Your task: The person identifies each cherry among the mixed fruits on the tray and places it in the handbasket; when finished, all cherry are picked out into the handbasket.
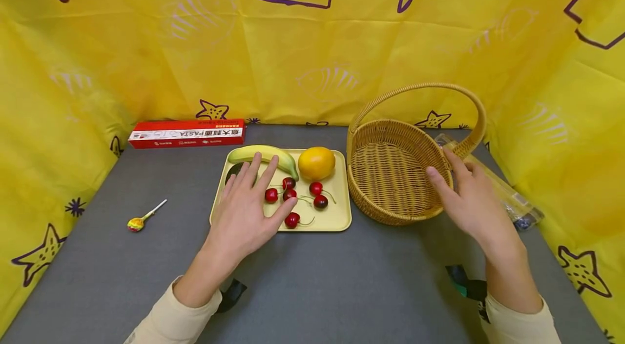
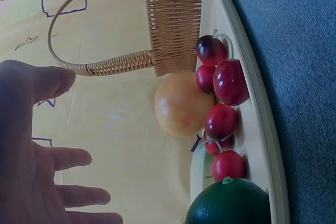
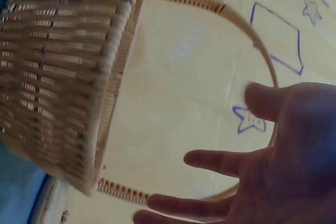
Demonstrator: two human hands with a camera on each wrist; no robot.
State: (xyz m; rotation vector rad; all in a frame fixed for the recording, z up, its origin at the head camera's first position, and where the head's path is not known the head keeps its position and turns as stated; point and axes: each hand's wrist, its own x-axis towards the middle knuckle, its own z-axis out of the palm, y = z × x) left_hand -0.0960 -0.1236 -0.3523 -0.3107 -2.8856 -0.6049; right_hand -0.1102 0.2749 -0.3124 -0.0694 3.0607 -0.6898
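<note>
My left hand (image 1: 239, 211) hovers over the left part of a pale yellow tray (image 1: 337, 219), its fingers spread and holding nothing. On the tray lie a banana (image 1: 263, 152), a yellow lemon-like fruit (image 1: 317, 164) and several red cherries (image 1: 292, 220). A dark green round fruit (image 2: 231, 203) is mostly hidden by that hand in the head view. To the right stands an empty wicker basket (image 1: 378, 208) with its handle (image 1: 420, 86) upright. At the basket's right side is my right hand (image 1: 473, 203), fingers extended and apart; whether it touches the wicker I cannot tell.
A red pasta box (image 1: 187, 134) lies at the back left. In front of it is a lollipop (image 1: 139, 222) on the grey table (image 1: 342, 284). A clear plastic package (image 1: 517, 203) lies partly behind the right hand. Yellow patterned cloth (image 1: 293, 51) walls the table's back and sides.
</note>
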